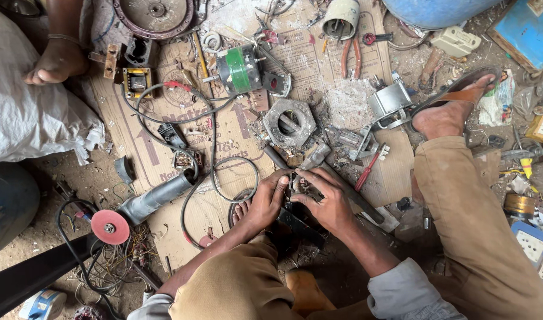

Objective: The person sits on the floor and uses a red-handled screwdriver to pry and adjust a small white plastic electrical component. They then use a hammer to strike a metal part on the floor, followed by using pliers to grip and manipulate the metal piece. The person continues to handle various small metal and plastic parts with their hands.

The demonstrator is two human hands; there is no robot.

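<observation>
Both hands, left hand (265,201) and right hand (327,201), pinch a small metal part (301,186) between them over the cardboard sheet (236,136), near the hexagonal housing (289,122) and hammer (314,157), its work seemingly unfinished.

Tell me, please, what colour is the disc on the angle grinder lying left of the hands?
The grinder disc is red, clearest in the head view.

A floor-level repair workshop: around the hexagonal metal housing (290,122) lie a small motor (242,69), pliers (350,56) and an angle grinder (138,208).
</observation>
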